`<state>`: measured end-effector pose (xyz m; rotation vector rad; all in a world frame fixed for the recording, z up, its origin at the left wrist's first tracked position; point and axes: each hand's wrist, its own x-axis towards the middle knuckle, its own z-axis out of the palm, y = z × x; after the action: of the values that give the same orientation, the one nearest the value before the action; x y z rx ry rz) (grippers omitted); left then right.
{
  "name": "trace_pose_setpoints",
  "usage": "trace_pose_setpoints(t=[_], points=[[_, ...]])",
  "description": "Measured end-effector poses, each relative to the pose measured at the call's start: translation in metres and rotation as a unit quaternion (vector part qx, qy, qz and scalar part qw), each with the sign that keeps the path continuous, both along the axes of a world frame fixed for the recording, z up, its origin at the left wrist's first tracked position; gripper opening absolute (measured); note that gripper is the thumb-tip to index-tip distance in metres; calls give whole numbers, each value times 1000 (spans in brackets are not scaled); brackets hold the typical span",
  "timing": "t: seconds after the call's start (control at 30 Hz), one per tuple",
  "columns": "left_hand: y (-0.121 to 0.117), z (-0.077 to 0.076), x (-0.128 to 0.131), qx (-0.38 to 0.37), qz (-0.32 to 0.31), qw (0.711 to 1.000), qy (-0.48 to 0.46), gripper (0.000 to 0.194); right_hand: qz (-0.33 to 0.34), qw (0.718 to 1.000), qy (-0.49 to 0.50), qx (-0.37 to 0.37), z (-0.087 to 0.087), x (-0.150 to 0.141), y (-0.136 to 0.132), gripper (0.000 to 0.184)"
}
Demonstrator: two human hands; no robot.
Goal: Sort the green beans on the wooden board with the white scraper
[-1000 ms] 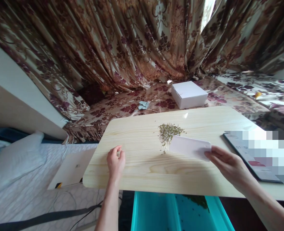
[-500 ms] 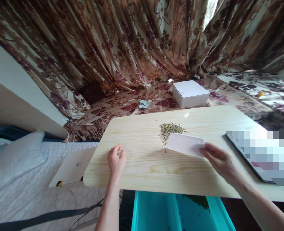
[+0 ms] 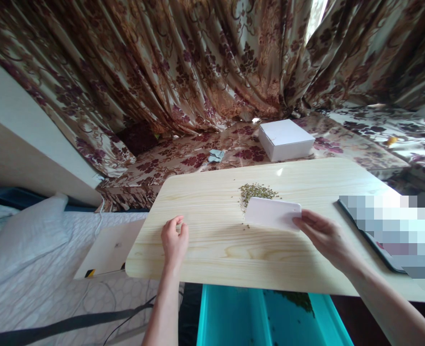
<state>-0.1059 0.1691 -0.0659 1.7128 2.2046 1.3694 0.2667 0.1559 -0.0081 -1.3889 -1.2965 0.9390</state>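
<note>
My right hand [image 3: 322, 235] pinches one end of a flat white scraper [image 3: 273, 214], which has a small hole near its corner. Its far edge is tilted over the near side of a loose pile of small greenish-brown beans or seeds [image 3: 257, 191], hiding part of it. A few stray grains lie just in front of the pile. On the left part of the pale wood table [image 3: 212, 259] rests my left hand [image 3: 174, 237], its fingers loosely curled, the thumb apart, nothing in it.
Below the table's near edge is a turquoise divided bin [image 3: 234, 317], with dark green grains in its right compartment. A dark-edged, blurred-out tablet-like object [image 3: 367, 240] lies at the table's right. Behind, a white box [image 3: 287, 137] and a small cloth [image 3: 216, 155] sit on a floral cover.
My right hand has moved the scraper slightly left and away from me along the near side of the pile. My left hand stays in place.
</note>
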Motion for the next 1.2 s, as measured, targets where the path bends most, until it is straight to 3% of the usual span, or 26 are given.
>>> trace_pose_setpoints(t=[0.53, 0.97, 1.1, 1.2], points=[[0, 0, 0, -2, 2, 1000, -2, 25, 100, 995, -21, -20, 7, -5, 7, 43], [0, -2, -1, 6, 2, 1000, 1, 25, 124, 991, -9, -40, 20, -5, 7, 34], [0, -2, -1, 6, 0, 1000, 2, 25, 115, 993, -7, -34, 26, -17, 16, 22], [0, -2, -2, 4, -3, 1000, 3, 26, 162, 986, -13, -22, 26, -40, 32, 15]])
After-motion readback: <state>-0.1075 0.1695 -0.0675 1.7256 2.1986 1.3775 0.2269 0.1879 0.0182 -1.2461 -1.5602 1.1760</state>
